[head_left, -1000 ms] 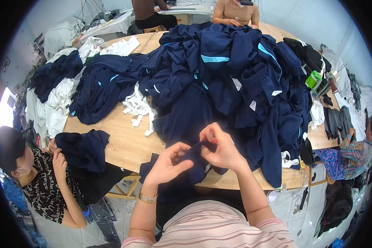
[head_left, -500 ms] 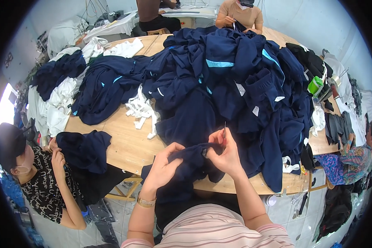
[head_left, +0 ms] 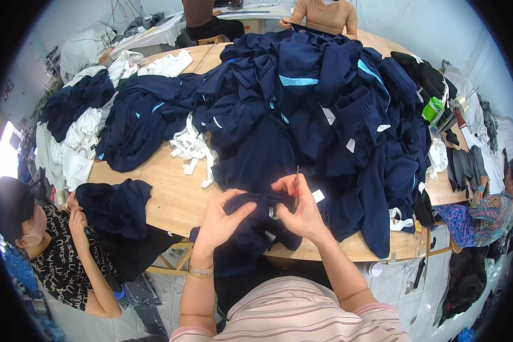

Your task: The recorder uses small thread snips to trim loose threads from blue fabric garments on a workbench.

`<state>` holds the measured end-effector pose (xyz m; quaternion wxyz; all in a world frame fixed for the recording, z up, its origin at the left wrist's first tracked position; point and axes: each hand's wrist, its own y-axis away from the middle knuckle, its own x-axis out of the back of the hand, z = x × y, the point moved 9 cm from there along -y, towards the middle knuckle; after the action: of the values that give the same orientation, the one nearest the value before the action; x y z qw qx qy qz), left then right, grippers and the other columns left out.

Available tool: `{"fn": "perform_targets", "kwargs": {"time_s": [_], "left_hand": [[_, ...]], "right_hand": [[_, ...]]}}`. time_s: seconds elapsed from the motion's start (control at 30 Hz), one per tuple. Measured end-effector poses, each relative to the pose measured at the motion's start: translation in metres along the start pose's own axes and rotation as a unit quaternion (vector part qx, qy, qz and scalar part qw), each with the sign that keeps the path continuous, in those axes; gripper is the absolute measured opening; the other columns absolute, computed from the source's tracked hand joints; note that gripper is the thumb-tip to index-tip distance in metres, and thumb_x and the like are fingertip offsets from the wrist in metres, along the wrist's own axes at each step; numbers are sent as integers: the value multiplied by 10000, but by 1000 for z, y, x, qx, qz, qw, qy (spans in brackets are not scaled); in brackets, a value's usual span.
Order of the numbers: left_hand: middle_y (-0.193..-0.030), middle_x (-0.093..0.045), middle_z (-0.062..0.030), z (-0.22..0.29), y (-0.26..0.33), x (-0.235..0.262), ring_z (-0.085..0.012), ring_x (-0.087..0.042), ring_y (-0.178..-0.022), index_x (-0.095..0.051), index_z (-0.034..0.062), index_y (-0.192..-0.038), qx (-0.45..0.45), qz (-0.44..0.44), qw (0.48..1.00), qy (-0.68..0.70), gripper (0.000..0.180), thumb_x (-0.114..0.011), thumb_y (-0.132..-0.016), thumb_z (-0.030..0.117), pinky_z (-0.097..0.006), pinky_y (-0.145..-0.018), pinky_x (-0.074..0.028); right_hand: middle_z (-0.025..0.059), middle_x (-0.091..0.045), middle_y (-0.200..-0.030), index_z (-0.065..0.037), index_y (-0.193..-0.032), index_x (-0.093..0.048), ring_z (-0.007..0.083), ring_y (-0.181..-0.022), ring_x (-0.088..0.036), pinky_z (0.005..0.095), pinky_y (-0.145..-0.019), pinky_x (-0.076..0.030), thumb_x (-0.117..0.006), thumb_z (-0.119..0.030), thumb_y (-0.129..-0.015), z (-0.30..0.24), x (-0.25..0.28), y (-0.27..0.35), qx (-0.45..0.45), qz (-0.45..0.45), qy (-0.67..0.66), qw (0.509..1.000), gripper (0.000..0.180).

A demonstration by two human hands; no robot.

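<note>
Left hand (head_left: 220, 222): closed; navy garment (head_left: 242, 246) is pinched between thumb and fingers.
Right hand (head_left: 300, 213): partly curled; slim metal tool (head_left: 297, 181) is gripped, garment touched at thumb.
Garment position: held up at near edge of table (head_left: 171, 199).

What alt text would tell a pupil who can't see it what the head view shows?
A person's left hand and right hand hold a navy garment at a wooden table, a slim tool also in the right hand. Beyond lies a heap of navy clothes; a co-worker is at left.
</note>
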<state>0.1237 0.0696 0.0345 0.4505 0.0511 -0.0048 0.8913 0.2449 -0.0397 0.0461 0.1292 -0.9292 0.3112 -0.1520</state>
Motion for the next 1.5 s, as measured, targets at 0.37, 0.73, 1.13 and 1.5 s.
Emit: {"fn": "perform_targets", "kwargs": {"time_s": [0.37, 0.73, 1.13, 1.5], "left_hand": [[-1008, -621, -43, 6, 9, -11, -91, -566, -912, -607, 13, -1072, -75, -17, 993, 90, 254, -657, -823, 16, -228, -812, -448], [-900, -682, -51, -12, 9, 0, -101, -614, -845, -669, -12, -961, -42, 72, 995, 59, 162, -688, -814, 53, -240, -776, -486], [-888, -625, -26, 3, 13, -3, -68, -549, -791, -587, 25, -1137, -57, 40, 998, 8, 385, -694, -768, 14, -222, -748, -449], [-1030, -670, -85, -7, 14, -6, -147, -605, -987, -659, 0, -1050, -49, 19, 997, 64, 264, -672, -787, 24, -284, -911, -449]], "right_hand": [[86, -568, -916, -93, -849, -348, 121, -838, -530, 275, -791, -443, -656, -26, -776, 16, -21, -2, -66, -43, -199, 977, 324], [106, -541, -883, -66, -848, -314, 136, -810, -530, 269, -777, -452, -627, 20, -786, 4, -28, 6, -41, 1, -178, 983, 330], [82, -552, -937, -75, -858, -375, 205, -756, -489, 303, -721, -418, -653, 19, -744, -26, -28, -3, 54, -72, 57, 994, 315], [61, -569, -896, -111, -840, -333, 90, -846, -560, 235, -780, -464, -615, 26, -846, 15, -18, -9, -61, -32, -294, 953, 314]]}}
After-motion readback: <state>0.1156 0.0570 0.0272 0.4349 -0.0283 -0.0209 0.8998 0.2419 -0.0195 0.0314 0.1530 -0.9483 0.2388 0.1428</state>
